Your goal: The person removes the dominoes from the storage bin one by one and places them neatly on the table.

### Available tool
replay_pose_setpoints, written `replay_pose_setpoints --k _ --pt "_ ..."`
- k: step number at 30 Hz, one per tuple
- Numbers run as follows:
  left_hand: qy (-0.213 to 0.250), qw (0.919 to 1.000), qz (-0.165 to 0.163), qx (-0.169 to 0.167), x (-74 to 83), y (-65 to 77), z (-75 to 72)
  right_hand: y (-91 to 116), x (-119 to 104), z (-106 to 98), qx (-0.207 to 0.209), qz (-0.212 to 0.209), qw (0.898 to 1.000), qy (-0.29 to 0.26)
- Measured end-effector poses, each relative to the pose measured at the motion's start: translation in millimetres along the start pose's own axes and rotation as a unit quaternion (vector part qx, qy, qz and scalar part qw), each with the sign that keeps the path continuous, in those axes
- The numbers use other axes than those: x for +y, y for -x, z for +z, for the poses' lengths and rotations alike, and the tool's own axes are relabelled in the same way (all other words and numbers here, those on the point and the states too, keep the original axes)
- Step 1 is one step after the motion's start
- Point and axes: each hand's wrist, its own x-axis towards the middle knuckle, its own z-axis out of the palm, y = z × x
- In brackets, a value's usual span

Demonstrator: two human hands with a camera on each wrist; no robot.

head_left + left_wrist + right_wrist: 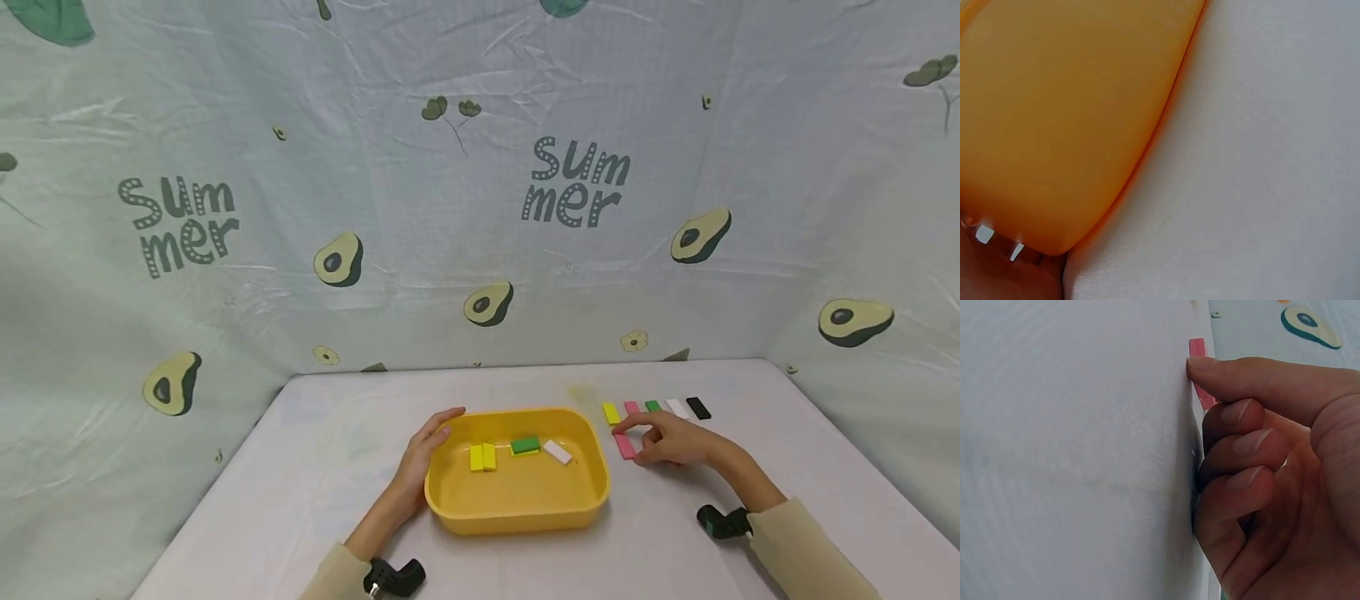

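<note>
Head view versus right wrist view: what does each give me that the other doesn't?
Only the head view shows the left hand at the yellow tray and the yellow blocks inside it.

Only the right wrist view shows the nails of three curled fingers on the right hand.

Both show that hand at a pink block, the white tabletop and the avocado-print backdrop.

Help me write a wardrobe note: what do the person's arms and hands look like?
The left sleeve and right sleeve are beige, ending on the forearms. Beside each cuff sits a small, rounded black camera. The left hand and right hand are ungloved.
</note>
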Motion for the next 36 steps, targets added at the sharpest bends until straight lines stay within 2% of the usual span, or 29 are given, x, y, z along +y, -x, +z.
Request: replay_pose_setpoints --k 14,21,28,36 --pt "0.008 0.9999 0.0 0.007 1.4 -0.5 1.1 4 -3 -6 -0.016 -0.026 1.0 -0.008" --pt "0.0 1.0 0.0 0.007 2.0 1.0 0.9 4 -15 -7 0.014 -0.034 0.999 0.019" --pt "-0.009 1.0 0.001 0.003 2.0 1.0 -1.1 6 -36 -7 0.047 -0.075 0.995 0.04" --pt "0.004 1.0 0.003 0.007 -0.3 -0.9 0.0 10 -59 -3 0.073 -0.106 0.991 0.048"
